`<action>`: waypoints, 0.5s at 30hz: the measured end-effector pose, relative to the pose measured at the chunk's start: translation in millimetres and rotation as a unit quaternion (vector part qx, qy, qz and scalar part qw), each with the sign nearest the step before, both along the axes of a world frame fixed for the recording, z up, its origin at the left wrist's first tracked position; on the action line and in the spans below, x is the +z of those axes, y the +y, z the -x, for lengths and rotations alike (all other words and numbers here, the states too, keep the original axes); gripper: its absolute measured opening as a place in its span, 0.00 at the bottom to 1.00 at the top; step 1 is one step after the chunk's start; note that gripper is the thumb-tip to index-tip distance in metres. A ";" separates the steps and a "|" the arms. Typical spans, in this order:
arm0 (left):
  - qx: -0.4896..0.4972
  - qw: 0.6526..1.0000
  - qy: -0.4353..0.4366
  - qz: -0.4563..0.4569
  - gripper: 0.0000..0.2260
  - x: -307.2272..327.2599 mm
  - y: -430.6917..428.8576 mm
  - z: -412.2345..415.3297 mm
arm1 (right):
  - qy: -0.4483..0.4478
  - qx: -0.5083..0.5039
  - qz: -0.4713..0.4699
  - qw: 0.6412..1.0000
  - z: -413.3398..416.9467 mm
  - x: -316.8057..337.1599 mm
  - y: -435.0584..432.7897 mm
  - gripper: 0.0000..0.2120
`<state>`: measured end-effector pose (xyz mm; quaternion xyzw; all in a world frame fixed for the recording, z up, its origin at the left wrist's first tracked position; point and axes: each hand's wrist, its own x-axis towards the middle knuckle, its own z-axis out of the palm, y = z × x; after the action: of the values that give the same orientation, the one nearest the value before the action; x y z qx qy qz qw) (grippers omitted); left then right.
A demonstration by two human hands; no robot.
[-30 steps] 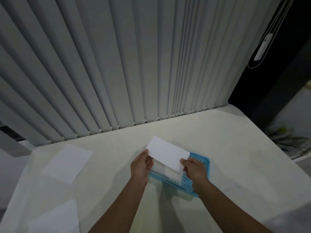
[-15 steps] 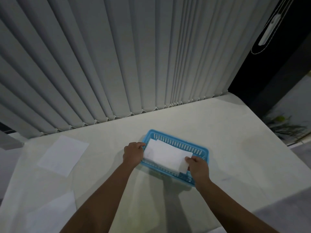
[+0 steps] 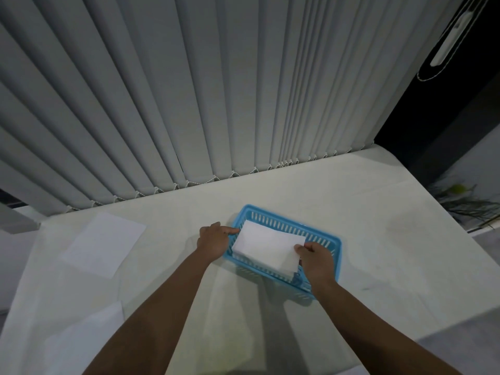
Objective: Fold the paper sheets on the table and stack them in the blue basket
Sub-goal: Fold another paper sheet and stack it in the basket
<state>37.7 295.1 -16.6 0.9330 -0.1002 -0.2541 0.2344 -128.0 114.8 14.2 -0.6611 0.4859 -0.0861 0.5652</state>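
Observation:
A blue slotted basket sits on the white table in front of me. A folded white paper lies in it, on top of other folded sheets. My right hand pinches the paper's near right corner. My left hand rests at the basket's left end, fingers touching the paper's left edge. A flat unfolded sheet lies on the table to the left. Another sheet lies near the front left edge.
Grey vertical blinds hang along the table's far edge. The table drops off at the right, where a dark gap and some plant leaves show.
Both hands lowered the folded paper from above the basket down into it. The view shifted, showing more of the basket.

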 end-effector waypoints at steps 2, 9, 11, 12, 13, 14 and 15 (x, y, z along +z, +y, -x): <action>-0.003 1.000 0.003 0.007 0.27 0.6 -2.0 1.7 | -0.005 -0.001 -0.008 1.000 0.0 -0.2 0.2 0.14; -0.007 1.000 0.014 0.021 0.25 -5.6 -5.3 -0.6 | -0.008 -0.018 -0.026 0.999 -4.0 -1.8 1.8 0.09; -0.009 1.000 0.008 0.020 0.25 -5.4 -5.7 -0.7 | -0.007 -0.021 -0.029 0.999 -3.8 -2.3 1.8 0.10; -0.007 1.000 0.008 0.021 0.25 -4.9 -6.2 -0.5 | -0.005 -0.022 -0.031 0.999 -4.3 -2.3 1.9 0.11; -0.002 1.000 0.011 0.019 0.25 -4.0 -6.9 0.2 | -0.004 -0.023 -0.032 0.999 -4.9 -2.2 2.1 0.12; -0.002 1.000 0.010 0.018 0.25 -3.2 -7.4 0.9 | -0.003 -0.024 -0.032 0.999 -5.5 -2.2 2.3 0.13; -0.005 1.000 0.005 0.013 0.26 -4.0 -7.0 1.2 | -0.001 -0.026 -0.033 0.999 -6.1 -2.5 2.5 0.14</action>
<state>36.5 288.1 -20.7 0.9281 -0.1068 -0.2588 0.2456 -121.9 117.3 11.7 -0.6292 0.5051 -0.0852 0.5846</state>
